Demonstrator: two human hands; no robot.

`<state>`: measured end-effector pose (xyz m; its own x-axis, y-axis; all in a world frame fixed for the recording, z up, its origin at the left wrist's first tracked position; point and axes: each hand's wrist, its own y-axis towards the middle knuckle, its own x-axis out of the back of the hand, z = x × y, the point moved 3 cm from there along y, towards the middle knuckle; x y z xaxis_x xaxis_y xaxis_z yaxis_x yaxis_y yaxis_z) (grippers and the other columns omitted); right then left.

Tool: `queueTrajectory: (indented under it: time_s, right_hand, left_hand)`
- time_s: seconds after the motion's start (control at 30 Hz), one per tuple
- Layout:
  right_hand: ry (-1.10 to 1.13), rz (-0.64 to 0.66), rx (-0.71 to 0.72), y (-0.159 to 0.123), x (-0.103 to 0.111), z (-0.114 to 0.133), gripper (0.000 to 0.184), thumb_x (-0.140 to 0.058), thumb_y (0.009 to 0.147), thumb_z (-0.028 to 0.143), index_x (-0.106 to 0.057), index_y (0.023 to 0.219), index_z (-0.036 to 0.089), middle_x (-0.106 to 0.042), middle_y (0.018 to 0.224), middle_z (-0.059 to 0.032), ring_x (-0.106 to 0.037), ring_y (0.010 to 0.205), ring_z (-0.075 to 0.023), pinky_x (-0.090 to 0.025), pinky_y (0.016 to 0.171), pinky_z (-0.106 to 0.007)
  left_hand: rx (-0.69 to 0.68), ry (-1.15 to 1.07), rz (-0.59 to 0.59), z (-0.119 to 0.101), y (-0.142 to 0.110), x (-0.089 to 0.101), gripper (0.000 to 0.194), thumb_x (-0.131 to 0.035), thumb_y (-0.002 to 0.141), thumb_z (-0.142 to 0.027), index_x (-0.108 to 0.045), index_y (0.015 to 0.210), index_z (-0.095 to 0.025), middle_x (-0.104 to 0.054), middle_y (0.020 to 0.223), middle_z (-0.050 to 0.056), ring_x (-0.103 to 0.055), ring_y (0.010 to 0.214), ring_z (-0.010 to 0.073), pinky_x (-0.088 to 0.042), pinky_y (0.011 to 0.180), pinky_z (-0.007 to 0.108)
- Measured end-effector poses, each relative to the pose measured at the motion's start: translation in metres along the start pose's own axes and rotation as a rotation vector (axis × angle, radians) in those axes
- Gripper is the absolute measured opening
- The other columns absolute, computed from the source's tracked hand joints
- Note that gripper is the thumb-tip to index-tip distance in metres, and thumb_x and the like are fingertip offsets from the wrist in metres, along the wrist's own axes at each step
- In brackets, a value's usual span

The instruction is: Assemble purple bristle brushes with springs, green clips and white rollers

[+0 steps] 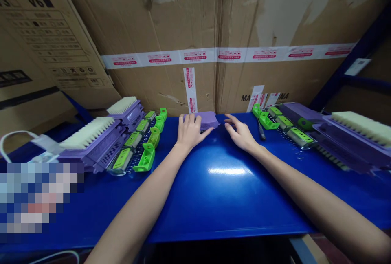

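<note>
At the back middle of the blue table lies a purple plastic casing. My left hand lies over its left end from above, fingers across the top and thumb along the front side, gripping it. Just to the right of the casing is my right hand, apart from it, with fingers spread and nothing in them. Close to that hand, a dark slim tool leans by bright green brackets. The underside of the casing and part of its left end are hidden by my left hand.
On the left stand purple pieces with cream bristles, green-and-grey blocks and green brackets. Similar blocks and a purple bristled piece lie on the right. Cardboard boxes wall the table's back; a white cable is at left.
</note>
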<state>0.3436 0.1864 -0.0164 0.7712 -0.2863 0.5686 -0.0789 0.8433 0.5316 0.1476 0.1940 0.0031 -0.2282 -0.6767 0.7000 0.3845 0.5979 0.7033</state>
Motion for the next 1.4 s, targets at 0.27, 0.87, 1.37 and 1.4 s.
queueTrajectory:
  time_s: [0.27, 0.87, 1.37, 1.4]
  right_hand:
    - [-0.467, -0.045, 0.045, 0.009, 0.031, 0.012, 0.035, -0.043, 0.088, 0.032, -0.069, 0.108, 0.018, -0.072, 0.098, -0.0122, -0.067, 0.088, -0.0295, -0.052, 0.079, -0.042]
    - [-1.163, 0.253, -0.471, -0.029, 0.138, 0.008, 0.04, -0.028, 0.094, 0.039, -0.056, 0.115, 0.019, -0.063, 0.113, -0.0151, -0.064, 0.094, -0.0334, -0.039, 0.062, -0.035]
    - [-1.185, 0.409, -0.743, -0.042, 0.155, -0.023, 0.036, -0.031, 0.094, 0.034, -0.057, 0.111, 0.015, -0.06, 0.111, -0.0208, -0.062, 0.099, -0.032, -0.034, 0.062, -0.034]
    - [-1.185, 0.404, -0.746, -0.042, 0.155, -0.024, 0.036, -0.032, 0.094, 0.034, -0.057, 0.111, 0.015, -0.06, 0.111, -0.0209, -0.061, 0.099, -0.032, -0.034, 0.062, -0.034]
  left_hand:
    - [0.023, 0.027, 0.043, -0.001, -0.001, -0.008, 0.044, -0.047, 0.087, -0.054, -0.059, 0.098, -0.013, -0.061, 0.098, 0.018, -0.055, 0.097, 0.033, -0.04, 0.084, 0.047]
    - [0.055, 0.054, 0.152, -0.004, -0.001, -0.009, 0.049, -0.039, 0.092, -0.047, -0.055, 0.118, -0.009, -0.055, 0.124, 0.022, -0.049, 0.115, 0.0339, -0.033, 0.099, 0.05]
    - [0.069, 0.054, 0.111, -0.003, -0.004, -0.011, 0.048, -0.043, 0.092, -0.035, -0.046, 0.133, -0.01, -0.049, 0.131, 0.023, -0.045, 0.122, 0.0349, -0.028, 0.105, 0.054]
    - [0.07, 0.058, 0.106, -0.003, -0.004, -0.011, 0.048, -0.044, 0.092, -0.035, -0.046, 0.133, -0.01, -0.05, 0.13, 0.023, -0.046, 0.121, 0.035, -0.029, 0.105, 0.054]
